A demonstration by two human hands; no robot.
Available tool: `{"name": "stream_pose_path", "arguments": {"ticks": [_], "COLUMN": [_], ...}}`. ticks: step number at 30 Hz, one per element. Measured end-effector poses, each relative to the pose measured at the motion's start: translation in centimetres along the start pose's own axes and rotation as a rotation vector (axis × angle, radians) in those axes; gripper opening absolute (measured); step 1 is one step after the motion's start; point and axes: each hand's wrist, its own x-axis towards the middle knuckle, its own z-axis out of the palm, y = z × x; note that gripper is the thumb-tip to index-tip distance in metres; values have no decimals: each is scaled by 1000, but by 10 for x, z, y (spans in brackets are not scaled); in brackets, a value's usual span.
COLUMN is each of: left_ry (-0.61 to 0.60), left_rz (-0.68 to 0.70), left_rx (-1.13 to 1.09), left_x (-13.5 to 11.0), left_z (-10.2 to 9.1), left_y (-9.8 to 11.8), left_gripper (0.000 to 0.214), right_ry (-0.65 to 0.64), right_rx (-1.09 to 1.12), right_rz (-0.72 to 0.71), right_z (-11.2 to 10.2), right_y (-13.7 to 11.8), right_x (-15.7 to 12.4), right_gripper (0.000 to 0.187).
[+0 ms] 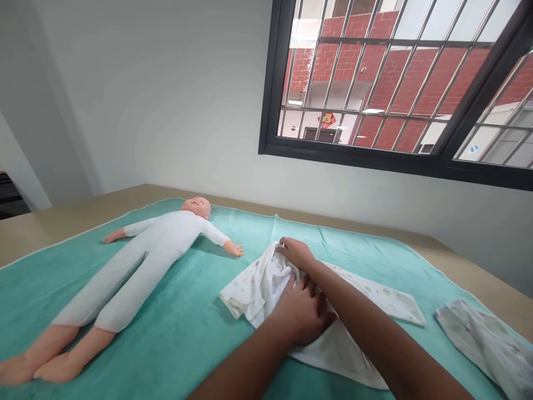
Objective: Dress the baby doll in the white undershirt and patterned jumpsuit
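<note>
One teal blanket (175, 328) covers most of the one table (50, 222), and on its left part lies one baby doll (141, 261) in a white suit, on its back, the head towards the wall and the feet towards the camera. To the right of the doll, well apart from its body but near its outstretched arm, lies one white printed cloth (358, 328), half folded; its long axis runs from the bunched left end towards the flat pointed right end (a diagonal across the blanket). Both hands are on this cloth, so it lies directly under them. The left hand (302, 314) is nearer to the camera, with palm down and fingers spread, pressing the middle of the cloth flat. The right hand (296, 253) is further away, at the bunched edge, its fingers curled and pinching a fold there. A second small printed cloth (483, 344) lies crumpled at the right edge, apart from both hands.
</note>
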Motion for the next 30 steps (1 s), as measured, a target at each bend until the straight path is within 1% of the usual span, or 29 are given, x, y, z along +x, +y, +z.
{"name": "stream_pose_path", "arguments": {"ticks": [3, 6, 8, 10, 13, 15, 17, 18, 19, 20, 22, 24, 25, 26, 27, 28, 30], "left_ry": [22, 27, 69, 146, 236, 254, 282, 279, 216, 162, 41, -52, -80, -84, -61, -12, 140], "left_rz": [-24, -128, -237, -365, -511, -572, -648, -694, -776, -818, -822, -778, -760, -755, -761, -772, -788], "left_rx": [1, -9, -28, -43, -29, -1, 42, 65, 85, 85, 45, -2, -18, -19, 1, 53, 216], "left_x": [3, 7, 10, 10, 1, -15, -37, -49, -61, -71, -85, -91, -91, -90, -89, -87, -86], "left_z": [0, 2, 0, -6, -25, -43, -63, -72, -80, -87, -94, -95, -94, -93, -92, -93, -95], "left_y": [0, -1, -1, -2, -14, -33, -57, -70, -82, -91, -103, -105, -103, -102, -101, -100, -104], "left_gripper": [47, 32, 33, 38, 41, 39, 34, 27, 22, 20, 21, 24, 24, 24, 23, 23, 24], "right_ry": [52, 87, 90, 73, 33, -8, -71, -102, -129, -149, -174, -177, -175, -176, -179, -182, -182], "right_rx": [10, 38, 52, 57, 55, 29, -8, -23, -32, -37, -47, -61, -65, -67, -64, -58, -46], "right_rz": [1, 0, 2, -22, -97, -107, -93, -84, -77, -70, -66, -76, -89, -107, -126, -142, -165], "right_z": [4, -3, -11, -18, -20, -17, -16, -16, -17, -18, -21, -22, -23, -23, -23, -23, -22], "right_y": [3, 5, 4, -2, -16, -27, -36, -39, -42, -43, -45, -45, -44, -44, -44, -44, -45], "right_x": [-6, -20, -39, -66, -113, -138, -151, -154, -154, -154, -152, -151, -151, -151, -152, -152, -153], "right_gripper": [29, 33, 33, 35, 41, 49, 57, 60, 62, 63, 66, 68, 68, 68, 67, 66, 63]}}
